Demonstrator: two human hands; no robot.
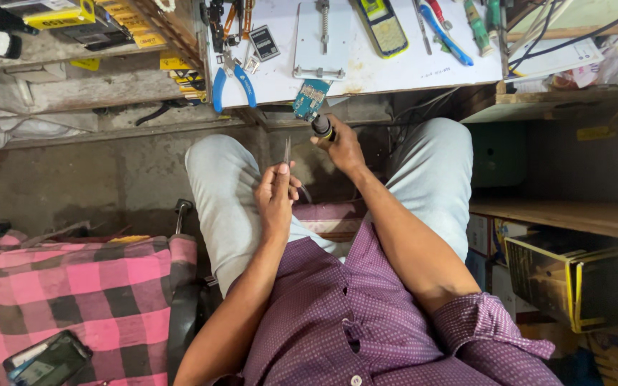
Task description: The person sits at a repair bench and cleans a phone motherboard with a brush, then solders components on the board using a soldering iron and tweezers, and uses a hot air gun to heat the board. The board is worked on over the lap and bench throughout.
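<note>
On the far left of the white bench (395,71) lie blue-handled pliers (232,82). The left hand (277,196) pinches thin tweezers (287,151), tips up, clear of the work. The right hand (341,146) grips a soldering iron (321,126), tip at the blue-green circuit board (312,99) overhanging the bench's near edge: soldering seems underway, unfinished.

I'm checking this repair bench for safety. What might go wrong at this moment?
The soldering iron in the right hand hovers above the lap, so it might burn a leg. The circuit board overhangs the white bench top and may fall. The tweezers in the left hand could prick skin.
</note>
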